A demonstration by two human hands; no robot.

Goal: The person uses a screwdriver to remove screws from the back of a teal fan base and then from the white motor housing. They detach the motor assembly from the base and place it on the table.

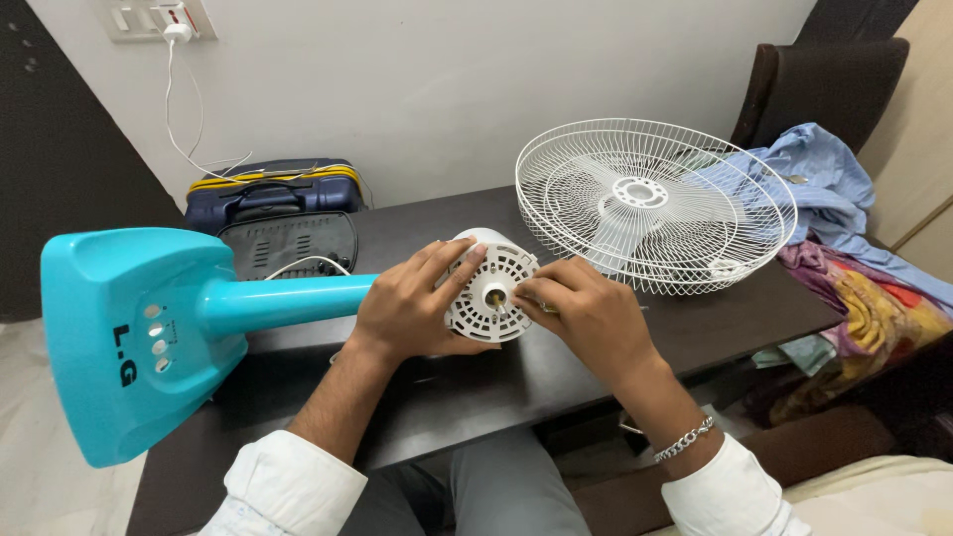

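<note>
A turquoise fan stand (129, 333) lies on its side on the dark table (476, 382), its pole pointing right. At the pole's end sits the white vented motor housing (493, 288), with its shaft facing me. My left hand (412, 303) is wrapped around the housing's left side. The fingers of my right hand (586, 313) are pinched at the shaft in the centre of the housing; whether they hold a small part is hidden.
White wire fan guards (655, 203) with the blade inside lie at the table's back right. Crumpled clothes (844, 258) are heaped on a brown chair to the right. A dark blue suitcase (273, 194) stands against the wall, under a charger cable.
</note>
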